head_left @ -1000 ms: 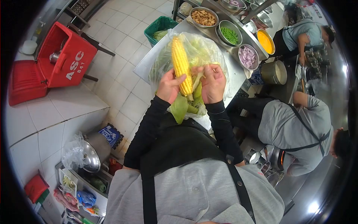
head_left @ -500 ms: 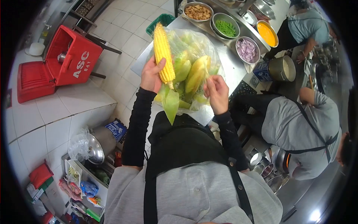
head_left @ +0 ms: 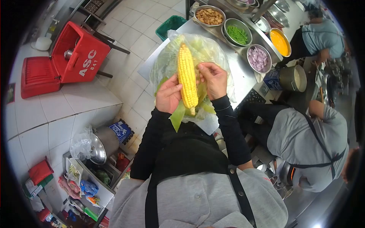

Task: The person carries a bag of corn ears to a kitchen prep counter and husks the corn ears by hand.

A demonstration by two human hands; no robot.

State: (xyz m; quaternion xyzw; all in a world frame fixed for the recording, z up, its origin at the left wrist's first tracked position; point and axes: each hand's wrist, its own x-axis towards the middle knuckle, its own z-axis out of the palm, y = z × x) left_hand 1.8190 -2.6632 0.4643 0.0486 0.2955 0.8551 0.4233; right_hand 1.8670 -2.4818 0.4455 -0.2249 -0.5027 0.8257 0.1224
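My left hand (head_left: 168, 95) is wrapped round the lower part of a peeled yellow corn cob (head_left: 186, 76), which stands nearly upright with its stem end towards me. Close to the cob's right side is my right hand (head_left: 215, 80), thumb and forefinger pinched together; whatever is between them is too small to make out. Behind the cob spreads a clear plastic bag (head_left: 161, 68) with green husks in it. One loose green husk leaf (head_left: 176, 117) hangs below my left hand.
The bag lies on a steel table (head_left: 237, 81). Along its far right side stand bowls of browned cubes (head_left: 209, 16), green beans (head_left: 237, 34) and sliced onions (head_left: 259, 58). A green bin (head_left: 170, 26) is beyond the table. Two co-workers (head_left: 304, 140) are at the right.
The cob has moved right and down, to between my hands. My right hand has shifted up and left, close beside it, and the bagged ears are now mostly hidden.
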